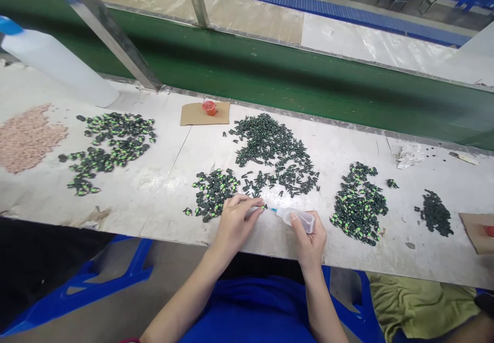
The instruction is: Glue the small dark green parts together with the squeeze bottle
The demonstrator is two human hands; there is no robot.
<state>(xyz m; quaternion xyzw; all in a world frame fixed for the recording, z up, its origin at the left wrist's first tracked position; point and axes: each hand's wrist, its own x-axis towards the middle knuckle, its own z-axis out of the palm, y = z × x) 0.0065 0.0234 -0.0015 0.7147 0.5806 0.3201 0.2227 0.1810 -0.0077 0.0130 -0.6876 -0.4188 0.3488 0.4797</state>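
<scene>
Blue top [247,317]: solid colour, soft cloth, a few shallow folds, plain where it shows. Black cloth [258,268] beyond its front edge; can't tell which garment. Left hand [240,219] and right hand [311,237] bare. Left forearm [191,299] and right forearm [323,304] also bare. Dark pink strip [130,340] at left elbow, cropped; cuff or band unclear.
</scene>
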